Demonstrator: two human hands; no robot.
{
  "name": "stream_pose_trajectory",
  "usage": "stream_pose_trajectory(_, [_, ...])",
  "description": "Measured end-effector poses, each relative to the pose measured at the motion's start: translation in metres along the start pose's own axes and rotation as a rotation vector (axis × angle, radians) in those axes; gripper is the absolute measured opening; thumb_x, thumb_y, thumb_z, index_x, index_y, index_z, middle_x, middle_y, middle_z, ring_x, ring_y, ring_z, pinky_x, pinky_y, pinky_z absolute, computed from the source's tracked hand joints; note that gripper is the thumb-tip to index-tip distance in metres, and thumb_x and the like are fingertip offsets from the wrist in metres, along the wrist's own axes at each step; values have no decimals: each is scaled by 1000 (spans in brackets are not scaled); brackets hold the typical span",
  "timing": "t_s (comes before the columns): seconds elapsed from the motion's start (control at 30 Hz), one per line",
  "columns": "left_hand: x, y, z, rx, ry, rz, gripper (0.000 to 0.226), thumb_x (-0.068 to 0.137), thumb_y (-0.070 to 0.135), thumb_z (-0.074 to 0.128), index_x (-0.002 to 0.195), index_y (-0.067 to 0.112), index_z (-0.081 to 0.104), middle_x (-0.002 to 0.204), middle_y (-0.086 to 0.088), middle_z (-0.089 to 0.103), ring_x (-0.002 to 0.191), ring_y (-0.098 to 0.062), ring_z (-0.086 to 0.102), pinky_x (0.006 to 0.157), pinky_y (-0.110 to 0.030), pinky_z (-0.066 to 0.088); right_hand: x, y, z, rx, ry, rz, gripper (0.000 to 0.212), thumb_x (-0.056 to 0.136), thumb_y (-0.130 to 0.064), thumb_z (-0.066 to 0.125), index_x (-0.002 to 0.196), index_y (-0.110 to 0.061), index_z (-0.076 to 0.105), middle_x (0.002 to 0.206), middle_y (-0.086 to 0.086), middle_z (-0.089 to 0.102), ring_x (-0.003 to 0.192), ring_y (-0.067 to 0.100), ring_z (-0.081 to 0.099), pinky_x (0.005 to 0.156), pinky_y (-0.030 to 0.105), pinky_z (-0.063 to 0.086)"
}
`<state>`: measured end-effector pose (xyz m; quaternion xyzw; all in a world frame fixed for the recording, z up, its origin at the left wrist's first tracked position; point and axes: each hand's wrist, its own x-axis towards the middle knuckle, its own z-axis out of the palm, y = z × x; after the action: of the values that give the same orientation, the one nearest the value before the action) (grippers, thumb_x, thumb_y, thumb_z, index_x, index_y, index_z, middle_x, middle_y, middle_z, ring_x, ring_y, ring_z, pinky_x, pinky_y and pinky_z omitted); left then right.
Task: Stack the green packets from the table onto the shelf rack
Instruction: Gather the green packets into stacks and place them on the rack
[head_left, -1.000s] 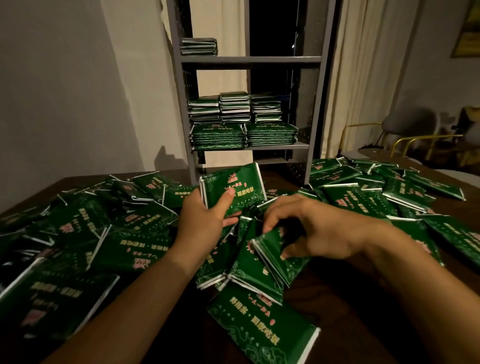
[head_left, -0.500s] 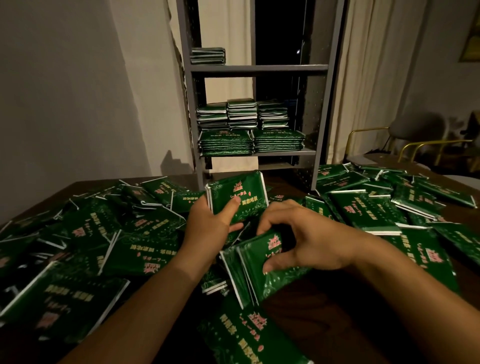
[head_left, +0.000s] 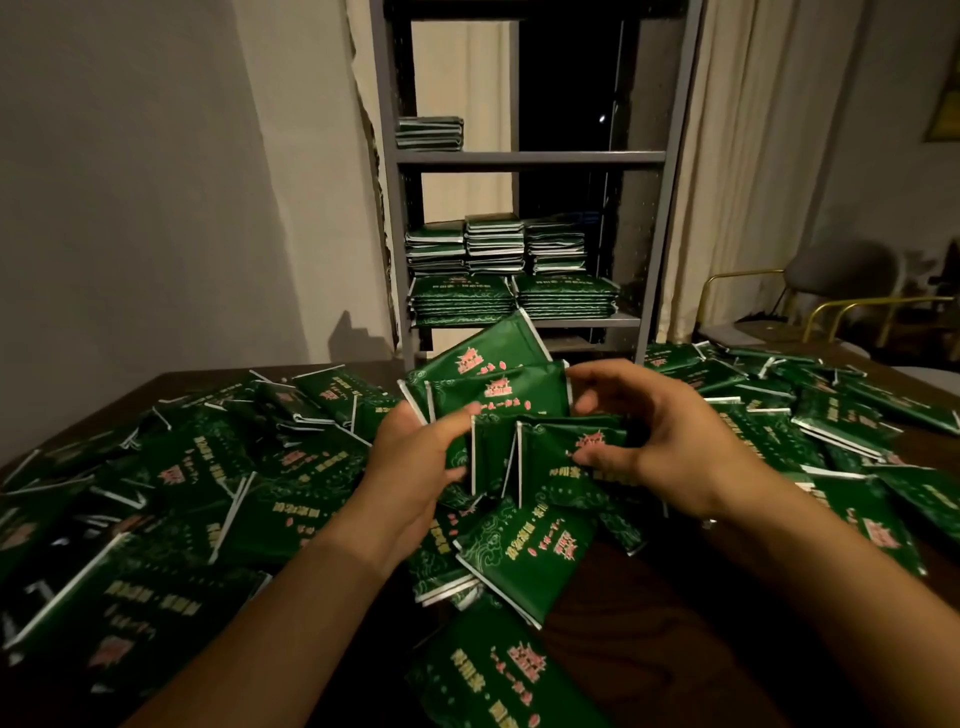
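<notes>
- Left hand (head_left: 415, 467): raised over the table middle, fingers and thumb curled round the left edge of a small bunch of packets (head_left: 498, 389); thumb lies across the front one.
- Right hand (head_left: 639, 436): fingers curled over the right edge of the same bunch, thumb pressing on a lower packet (head_left: 566, 467) that stands tilted, its white seam edge up.
- The bunch is held between both hands, lifted off the heap, faces toward the camera; the rear packet is skewed, its corner poking up in front of the rack's low shelf.
- Loose packets (head_left: 249, 483) cover the dark wooden table (head_left: 675, 649), overlapping in a heap to the left, under the hands and to the right; one lies nearest the camera at the bottom edge (head_left: 498, 675).
- Print: dark green foil with white seams, a pink-red emblem at the top, pale cloud pattern, columns of gold and pink characters that look Chinese; too blurred to read. No brand legible.
- Rack (head_left: 530, 156): grey metal, behind the table against the wall. Middle shelf carries two flat stacks (head_left: 462, 304) in front and three taller stacks (head_left: 493, 244) behind them. Upper shelf carries one short stack (head_left: 428, 133) at its left.
- Cream curtain (head_left: 753, 156) right of the rack; chair with a gold frame (head_left: 831, 291) at far right.
</notes>
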<state>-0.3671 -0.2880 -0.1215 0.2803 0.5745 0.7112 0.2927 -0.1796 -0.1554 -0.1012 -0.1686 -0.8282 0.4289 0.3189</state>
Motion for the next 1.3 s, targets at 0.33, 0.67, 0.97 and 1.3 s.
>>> stream_pose_trajectory(0.33, [-12, -7, 8, 235, -127, 28, 70, 72, 14, 86, 133, 21, 51, 119, -5, 71, 105, -23, 71, 96, -45, 56, 2, -3, 19, -115, 220, -119, 103, 49, -48, 88, 139, -40, 39, 131, -11, 45, 117, -4, 50, 97, 17, 48])
stream_pose_trajectory(0.67, [-23, 2, 1, 447, -207, 372, 61, 77, -12, 69, 116, 33, 57, 122, 8, 61, 96, -3, 66, 78, -37, 62, -1, 11, 12, 100, -137, 34, 95, 69, 8, 85, 143, -31, 41, 124, -5, 65, 115, 11, 65, 93, 37, 58])
stream_pose_trajectory(0.97, [-25, 4, 4, 432, -140, 447, 48, 75, -8, 63, 109, 25, 59, 107, 2, 64, 89, -9, 66, 74, -39, 61, -6, 6, 14, 8, -110, -84, 103, 78, -1, 81, 151, -47, 26, 127, -10, 58, 118, 6, 62, 92, 32, 58])
stream_pose_trajectory(1.3, [-27, -7, 8, 495, -263, 223, 61, 80, -12, 56, 117, 35, 44, 102, -11, 66, 90, -38, 68, 71, -64, 56, -10, 5, 28, -176, -191, -23, 58, 70, -34, 70, 119, -33, 40, 118, -3, 48, 109, 12, 57, 94, 42, 53])
